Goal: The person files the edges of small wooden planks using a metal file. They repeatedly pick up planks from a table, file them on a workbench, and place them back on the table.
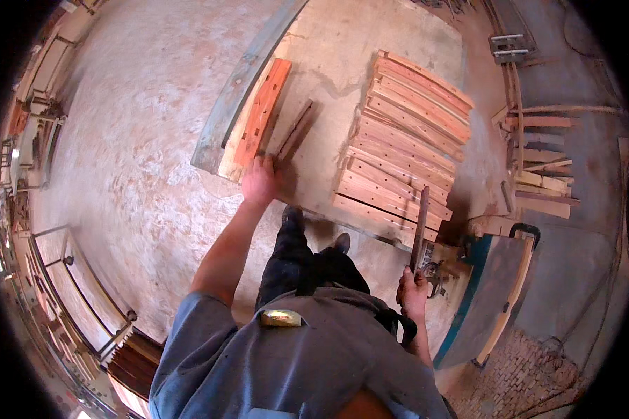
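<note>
My left hand (261, 180) is at the near left edge of a work table (314, 42), its fingers bunched by the near end of a reddish board (262, 112) with small slots. A narrow dark strip (295, 129) runs away from beside those fingers; whether they grip it or the board cannot be made out. Lower on the right, my right hand (411, 288) is closed round one end of a slim dark brown bar (422, 220). The bar points away from me, its far end over a row of drilled wooden slats (398, 150).
A blue-grey plank (241, 84) lies along the table's left side. To my right stands a dark-topped bench (496, 293) with a teal edge. Cut wood (545, 174) lies on the floor beyond. Small blocks (517, 377) cover the lower right. A metal rack (84, 286) stands at left.
</note>
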Demonstrator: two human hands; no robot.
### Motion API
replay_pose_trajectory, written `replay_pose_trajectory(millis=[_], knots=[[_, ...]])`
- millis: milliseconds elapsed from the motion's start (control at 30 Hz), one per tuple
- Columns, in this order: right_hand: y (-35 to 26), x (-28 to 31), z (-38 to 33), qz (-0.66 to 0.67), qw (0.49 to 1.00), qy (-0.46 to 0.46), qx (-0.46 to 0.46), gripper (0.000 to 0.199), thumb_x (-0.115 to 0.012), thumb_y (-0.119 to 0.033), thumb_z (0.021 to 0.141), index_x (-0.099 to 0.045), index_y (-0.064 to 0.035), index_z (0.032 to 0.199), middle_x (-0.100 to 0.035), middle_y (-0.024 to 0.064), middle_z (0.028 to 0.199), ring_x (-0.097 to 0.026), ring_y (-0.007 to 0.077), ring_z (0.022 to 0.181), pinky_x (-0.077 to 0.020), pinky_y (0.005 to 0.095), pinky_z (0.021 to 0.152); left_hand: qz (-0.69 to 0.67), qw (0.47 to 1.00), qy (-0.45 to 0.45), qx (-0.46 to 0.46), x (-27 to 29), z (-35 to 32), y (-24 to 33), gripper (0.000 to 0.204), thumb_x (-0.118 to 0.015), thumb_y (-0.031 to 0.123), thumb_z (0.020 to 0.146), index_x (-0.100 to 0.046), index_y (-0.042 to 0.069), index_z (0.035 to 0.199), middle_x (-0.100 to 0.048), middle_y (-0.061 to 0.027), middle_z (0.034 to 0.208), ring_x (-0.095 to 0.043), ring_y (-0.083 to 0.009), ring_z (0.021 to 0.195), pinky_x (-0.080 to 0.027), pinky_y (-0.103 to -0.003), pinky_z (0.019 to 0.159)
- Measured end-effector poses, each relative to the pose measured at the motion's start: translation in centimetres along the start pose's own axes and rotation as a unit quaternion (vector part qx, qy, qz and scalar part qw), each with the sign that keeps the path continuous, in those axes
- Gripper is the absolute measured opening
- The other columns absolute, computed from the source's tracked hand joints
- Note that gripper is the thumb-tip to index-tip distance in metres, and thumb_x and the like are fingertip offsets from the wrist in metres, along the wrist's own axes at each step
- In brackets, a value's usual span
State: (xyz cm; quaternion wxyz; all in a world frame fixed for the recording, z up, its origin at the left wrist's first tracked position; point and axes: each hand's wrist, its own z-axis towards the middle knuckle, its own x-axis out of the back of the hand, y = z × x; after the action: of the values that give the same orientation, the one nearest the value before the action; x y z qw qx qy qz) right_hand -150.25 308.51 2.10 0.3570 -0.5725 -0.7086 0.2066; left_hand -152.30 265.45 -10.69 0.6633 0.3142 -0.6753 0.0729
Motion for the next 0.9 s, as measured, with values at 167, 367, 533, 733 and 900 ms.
replay_pose_trajectory(millis=[167, 367, 533, 733, 900], knots=[[-1.4, -3.2, -1.2, 0.023, 0.999, 0.039, -0.015, 0.018, -0.058, -0.024, 0.096, -0.050, -0.0096, 0.089, -0.044, -0.0044, 0.059, -0.040, 0.0060, 0.042, -0.0303, 0.0243, 0.036, 0.024, 0.975, 0.196, -0.103, 2.0, 0.7, -0.3, 0.055, -0.064, 0.031, 0.082, -0.051, 0.003, 0.128, -0.055, -0.0194, 0.116, -0.057, -0.0382, 0.106, -0.050, -0.048, 0.085], [-2.7, -5.2, -2.0, 0.027, 0.998, 0.048, -0.022, 0.019, -0.057, -0.026, 0.097, -0.049, -0.0098, 0.091, -0.043, -0.0050, 0.059, -0.038, 0.0047, 0.040, -0.0297, 0.0232, 0.035, 0.028, 0.996, 0.023, 0.082, 5.4, 8.6, -0.6, 0.068, -0.067, 0.035, 0.078, -0.044, 0.000, 0.131, -0.053, -0.0194, 0.122, -0.049, -0.0371, 0.115, -0.043, -0.045, 0.097], [-1.9, -5.8, -3.3, 0.057, 0.995, 0.076, -0.031, 0.019, -0.058, -0.027, 0.097, -0.049, -0.0106, 0.092, -0.042, -0.0057, 0.058, -0.038, 0.0043, 0.040, -0.0300, 0.0234, 0.034, 0.003, 0.992, -0.005, 0.126, 4.8, 12.7, -0.7, 0.054, -0.070, 0.033, 0.076, -0.053, 0.001, 0.115, -0.055, -0.0220, 0.118, -0.053, -0.0385, 0.109, -0.045, -0.045, 0.094], [-1.1, -5.9, -5.7, 0.077, 0.985, 0.140, -0.065, 0.021, -0.059, -0.028, 0.096, -0.048, -0.0118, 0.090, -0.042, -0.0060, 0.058, -0.038, 0.0044, 0.040, -0.0305, 0.0239, 0.034, 0.074, 0.994, 0.064, -0.043, 3.4, 20.3, -2.2, 0.042, -0.057, 0.039, 0.086, -0.055, 0.004, 0.111, -0.059, -0.0183, 0.105, -0.057, -0.0373, 0.103, -0.047, -0.050, 0.087], [-1.4, -6.0, -6.7, 0.069, 0.978, 0.181, -0.080, 0.022, -0.059, -0.030, 0.096, -0.048, -0.0120, 0.089, -0.041, -0.0057, 0.058, -0.037, 0.0051, 0.040, -0.0295, 0.0238, 0.034, 0.108, 0.987, 0.051, -0.105, 3.9, 31.9, 0.0, 0.038, -0.054, 0.037, 0.090, -0.057, 0.005, 0.109, -0.062, -0.0197, 0.107, -0.059, -0.0386, 0.103, -0.049, -0.054, 0.085]])
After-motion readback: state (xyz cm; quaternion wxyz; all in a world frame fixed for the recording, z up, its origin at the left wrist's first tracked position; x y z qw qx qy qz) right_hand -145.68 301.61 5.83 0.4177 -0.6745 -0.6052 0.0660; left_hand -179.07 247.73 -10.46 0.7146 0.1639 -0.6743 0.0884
